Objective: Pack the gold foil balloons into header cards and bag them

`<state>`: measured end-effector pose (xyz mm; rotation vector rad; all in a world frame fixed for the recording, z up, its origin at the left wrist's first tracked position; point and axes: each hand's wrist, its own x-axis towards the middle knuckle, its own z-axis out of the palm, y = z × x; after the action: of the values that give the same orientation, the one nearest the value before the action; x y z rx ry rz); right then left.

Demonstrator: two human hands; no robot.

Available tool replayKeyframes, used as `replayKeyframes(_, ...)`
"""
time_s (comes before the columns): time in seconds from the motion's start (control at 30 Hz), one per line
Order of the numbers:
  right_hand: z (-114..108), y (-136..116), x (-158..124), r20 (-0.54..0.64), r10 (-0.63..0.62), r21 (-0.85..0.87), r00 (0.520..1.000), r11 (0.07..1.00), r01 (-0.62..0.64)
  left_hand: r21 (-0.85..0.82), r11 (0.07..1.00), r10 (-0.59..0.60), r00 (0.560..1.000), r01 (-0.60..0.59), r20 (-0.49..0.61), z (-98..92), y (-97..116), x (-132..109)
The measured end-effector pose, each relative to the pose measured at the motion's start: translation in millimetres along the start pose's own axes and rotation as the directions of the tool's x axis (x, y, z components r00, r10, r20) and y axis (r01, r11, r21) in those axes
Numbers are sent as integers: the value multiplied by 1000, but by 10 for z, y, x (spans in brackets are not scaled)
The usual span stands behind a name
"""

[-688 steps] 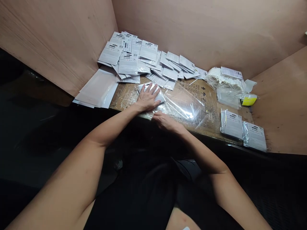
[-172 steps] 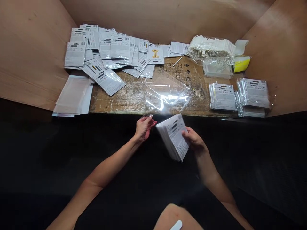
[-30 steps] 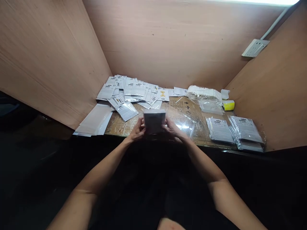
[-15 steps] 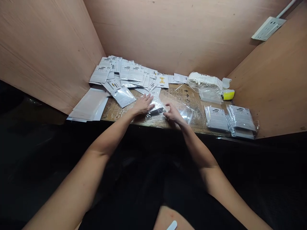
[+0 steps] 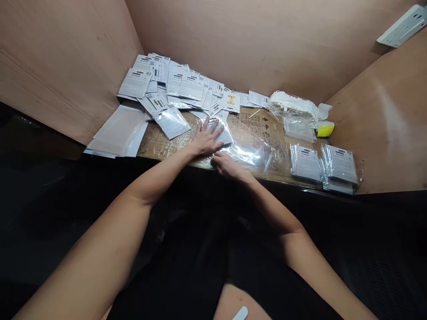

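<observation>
Your left hand (image 5: 206, 140): fingers spread, pressed flat on a stack of white printed card packets (image 5: 222, 132). Your right hand (image 5: 227, 166): fingers together on a sheet of clear plastic film (image 5: 248, 153), which wraps around the stack, at the edge of a taped brown cardboard bench top (image 5: 163, 144).

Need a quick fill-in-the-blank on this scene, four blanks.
The left hand lies flat on a stack of packets under clear ____. The right hand rests at the table's ____ edge. Wrapped stacks lie to the ____ of both hands. A small item beyond them is mostly ____.

Missing words: plastic; front; right; yellow.
</observation>
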<state>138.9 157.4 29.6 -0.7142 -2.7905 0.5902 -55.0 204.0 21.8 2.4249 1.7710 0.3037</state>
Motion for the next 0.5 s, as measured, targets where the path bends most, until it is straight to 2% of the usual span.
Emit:
replayKeyframes(0.07,-97,-10,-42,56,-40,48,998,998,38,-8,1000,6,999,-7,-37,22,-6,-20)
replayKeyframes(0.13,-144,-8,-22,39,-66,53,997,997,64,-15,1000,7,998,-8,-55,47,-13,-27)
replayKeyframes(0.2,-116,-6,67,13,-70,-3,997,998,70,-18,1000,6,998,-7,-59,68,-17,-22)
replayKeyframes(0.3,-43,-42,219,50,-40,-144,998,988,47,-17,1000,9,998,-10,-59,72,-22,-7)
replayKeyframes(0.37,-88,-97,209,44,4,-157,999,988,3,-21,1000,6,999,-7,-51,50,-29,-8)
replayKeyframes(0.43,-233,-155,6,-23,72,1,997,997,-72,-32,999,4,1000,-5,-25,17,-42,-33)
replayKeyframes(0.5,-400,-193,-421,-117,209,287,971,943,-168,-52,998,26,1000,-26,14,-7,-58,-89)
